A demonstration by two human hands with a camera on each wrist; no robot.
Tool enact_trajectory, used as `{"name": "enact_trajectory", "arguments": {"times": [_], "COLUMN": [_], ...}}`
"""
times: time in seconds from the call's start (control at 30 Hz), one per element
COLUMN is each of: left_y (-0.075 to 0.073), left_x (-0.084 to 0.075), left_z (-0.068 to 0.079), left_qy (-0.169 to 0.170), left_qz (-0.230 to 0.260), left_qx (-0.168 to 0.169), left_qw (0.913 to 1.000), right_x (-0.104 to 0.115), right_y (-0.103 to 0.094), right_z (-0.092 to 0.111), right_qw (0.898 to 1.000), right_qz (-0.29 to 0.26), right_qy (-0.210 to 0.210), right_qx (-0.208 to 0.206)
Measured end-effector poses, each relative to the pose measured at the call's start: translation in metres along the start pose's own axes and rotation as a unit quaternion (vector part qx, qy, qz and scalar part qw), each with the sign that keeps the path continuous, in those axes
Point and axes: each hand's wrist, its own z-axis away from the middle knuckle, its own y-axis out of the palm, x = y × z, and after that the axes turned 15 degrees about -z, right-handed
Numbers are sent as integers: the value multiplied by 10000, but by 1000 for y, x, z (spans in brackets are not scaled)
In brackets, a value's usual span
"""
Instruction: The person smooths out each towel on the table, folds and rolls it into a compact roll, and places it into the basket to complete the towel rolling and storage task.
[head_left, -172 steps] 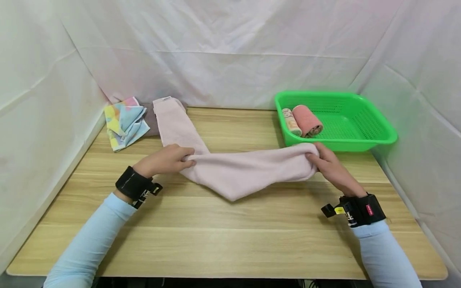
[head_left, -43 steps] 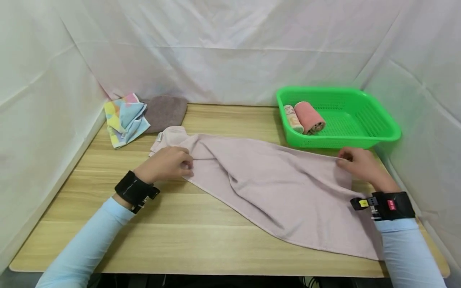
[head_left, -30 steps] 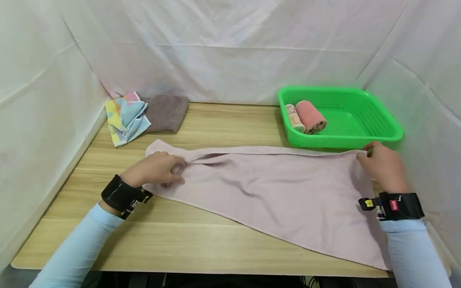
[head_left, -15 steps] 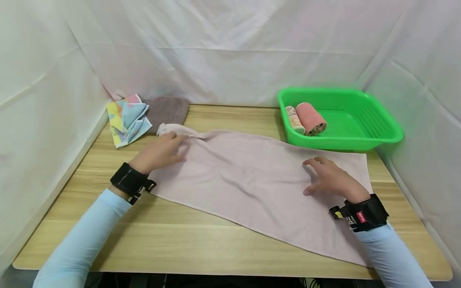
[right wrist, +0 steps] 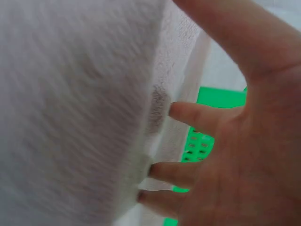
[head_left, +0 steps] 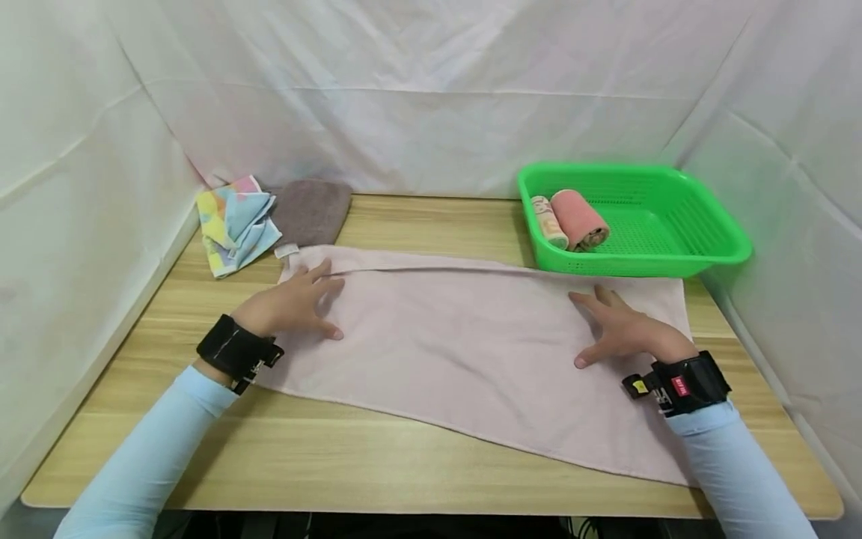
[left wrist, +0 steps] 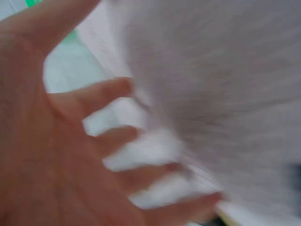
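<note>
A pale pink towel (head_left: 458, 344) lies spread across the wooden table, wider at its right end, with a long crease along its far side. A small white label (head_left: 286, 251) sticks out at its far left corner. My left hand (head_left: 292, 303) is over the towel's left end, fingers spread. Over the right part is my right hand (head_left: 619, 329), fingers also spread and thumb apart. Both wrist views show the extended fingers (left wrist: 113, 141) with the towel's surface (right wrist: 80, 108) close to the fingertips, and neither hand grips anything.
A green basket (head_left: 640, 266) stands at the back right, holding a rolled pink towel (head_left: 578, 217) and a rolled patterned cloth (head_left: 548, 223). At the back left lie a multicoloured cloth (head_left: 236, 228) and a folded grey-brown towel (head_left: 313, 209). White sheets enclose the table (head_left: 377, 464).
The pink towel, earlier bunched between both hands, is now laid out wide and flatter. Both hands have let go of its edge, and the right hand has come back leftward over it.
</note>
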Motion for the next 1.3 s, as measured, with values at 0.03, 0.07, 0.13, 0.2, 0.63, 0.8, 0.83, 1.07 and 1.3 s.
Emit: {"name": "enact_trajectory", "arguments": {"times": [0.03, 0.07, 0.13, 0.2, 0.63, 0.8, 0.83, 1.07, 1.3], "left_y": [-2, -3, -7, -11, -12, -13, -14, -10, -1], "left_x": [-4, -8, -17, -23, 7, 13, 13, 12, 15], "left_z": [4, 8, 14, 17, -23, -30, -31, -33, -37], "left_qy": [-81, -149, -191, -263, -213, -143, -155, -53, 127], "left_qz": [12, 10, -24, -152, -1259, -1473, -1452, -1495, -1806], "left_qx": [110, 217, 328, 379, -854, -1212, -1169, -1058, -1413], "left_qw": [9999, 9997, 9993, 9988, 9881, 9815, 9824, 9831, 9733], "right_x": [-4, -8, -15, -22, -45, -52, -52, -60, -68], "right_y": [-1, -3, -6, -8, -31, -35, -35, -44, -48], "right_z": [-1, -2, -3, -4, -11, -6, -4, 2, 5], "right_qw": [10000, 9999, 9997, 9992, 9735, 9594, 9590, 9697, 9582], "right_qz": [45, 80, 85, 66, -233, -74, -67, 77, 187], "right_qy": [-60, -109, -228, -394, 9, 697, 855, 1284, 1453], "right_qx": [11, 19, 30, 40, -2276, -2732, -2702, -2076, -2459]}}
